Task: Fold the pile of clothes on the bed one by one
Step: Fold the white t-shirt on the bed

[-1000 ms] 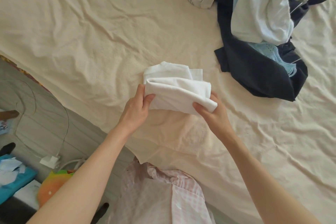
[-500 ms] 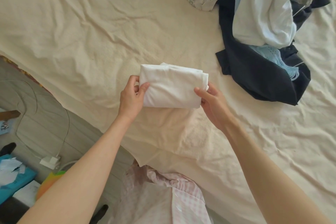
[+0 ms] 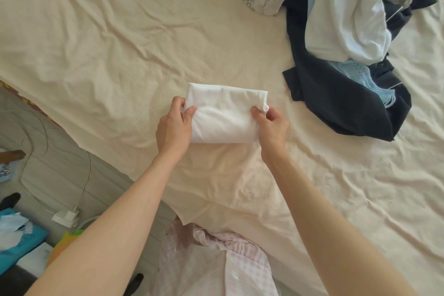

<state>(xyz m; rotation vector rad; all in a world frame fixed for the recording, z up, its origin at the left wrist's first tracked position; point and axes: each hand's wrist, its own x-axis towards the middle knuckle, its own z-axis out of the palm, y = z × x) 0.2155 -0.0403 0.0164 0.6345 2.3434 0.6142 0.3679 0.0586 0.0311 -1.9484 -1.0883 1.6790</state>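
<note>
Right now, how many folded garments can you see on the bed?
1: the folded white garment, gripped at its ends by the left hand and right hand, mid-bed. The clothes pile at upper right is unfolded and may hide more.

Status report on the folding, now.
Left hand and right hand each grip an end of the folded white garment. Unfolded pile waits far right on the bed. Nothing in the way.

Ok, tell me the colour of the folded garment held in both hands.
Plain white, no pattern; the folded cloth garment shows clearly in the head view.
</note>
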